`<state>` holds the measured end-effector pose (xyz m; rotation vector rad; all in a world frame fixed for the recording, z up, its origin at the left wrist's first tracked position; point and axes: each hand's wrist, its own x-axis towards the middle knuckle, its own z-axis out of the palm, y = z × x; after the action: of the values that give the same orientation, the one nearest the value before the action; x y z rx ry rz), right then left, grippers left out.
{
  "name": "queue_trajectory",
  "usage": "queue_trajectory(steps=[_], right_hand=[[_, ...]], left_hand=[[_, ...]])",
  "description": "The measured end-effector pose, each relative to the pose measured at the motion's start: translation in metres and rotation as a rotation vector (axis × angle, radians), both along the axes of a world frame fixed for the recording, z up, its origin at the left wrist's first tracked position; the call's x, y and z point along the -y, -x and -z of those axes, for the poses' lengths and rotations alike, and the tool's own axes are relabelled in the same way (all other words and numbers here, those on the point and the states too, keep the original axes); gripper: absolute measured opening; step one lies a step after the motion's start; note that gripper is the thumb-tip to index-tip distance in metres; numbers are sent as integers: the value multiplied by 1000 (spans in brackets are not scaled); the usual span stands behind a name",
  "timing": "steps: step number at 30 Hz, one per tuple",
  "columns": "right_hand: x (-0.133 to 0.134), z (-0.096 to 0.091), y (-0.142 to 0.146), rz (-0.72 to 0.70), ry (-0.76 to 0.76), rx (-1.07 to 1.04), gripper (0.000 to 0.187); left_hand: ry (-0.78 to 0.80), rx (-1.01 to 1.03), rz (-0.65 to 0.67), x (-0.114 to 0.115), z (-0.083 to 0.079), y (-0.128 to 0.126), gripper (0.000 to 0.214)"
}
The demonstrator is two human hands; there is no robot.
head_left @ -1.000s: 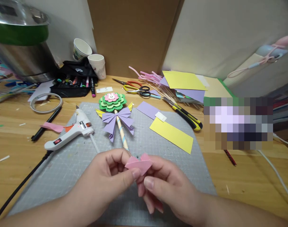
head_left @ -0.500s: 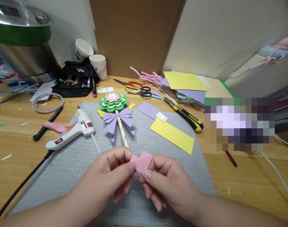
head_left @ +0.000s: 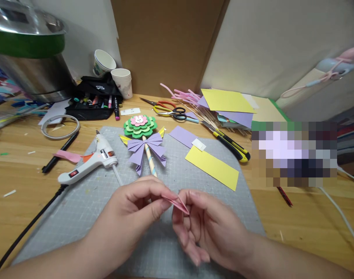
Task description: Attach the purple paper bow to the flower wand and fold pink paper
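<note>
A small folded piece of pink paper is pinched between the thumb and forefinger of my left hand. It is tilted so its layered edge shows. My right hand cups the paper's other end, fingers loosely curled and apart, apparently touching it without a firm grip. Just beyond my hands lies a paper flower with green layers and a pink rabbit centre. Below the flower head, a purple paper bow sits on its striped stem, whose lower end is hidden by my left hand.
A grey cutting mat lies under my hands. On the left rests a glue gun; at right lie a yellow paper strip and a utility knife. Behind are scissors, a marker pouch and paper cups.
The pink paper has turned from its flat face to edge-on. My right hand has loosened its pinch and rolled its palm upward, while my left hand keeps hold.
</note>
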<state>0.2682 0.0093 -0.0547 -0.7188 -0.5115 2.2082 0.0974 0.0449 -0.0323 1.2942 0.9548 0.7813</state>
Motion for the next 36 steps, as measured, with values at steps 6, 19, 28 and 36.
queue_trajectory(steps=[6,19,28,36], right_hand=[[3,1,1,-19,-4,-13,21],[3,2,3,77,-85,154,33],[0,-2,2,81,-38,292,29],[-1,4,2,-21,70,101,22]], left_hand=[[55,7,-72,5,1,0,29],[385,-26,55,4,3,-2,31],[422,38,69,2,5,-2,28],[-106,-135,36,6,-2,-3,16]])
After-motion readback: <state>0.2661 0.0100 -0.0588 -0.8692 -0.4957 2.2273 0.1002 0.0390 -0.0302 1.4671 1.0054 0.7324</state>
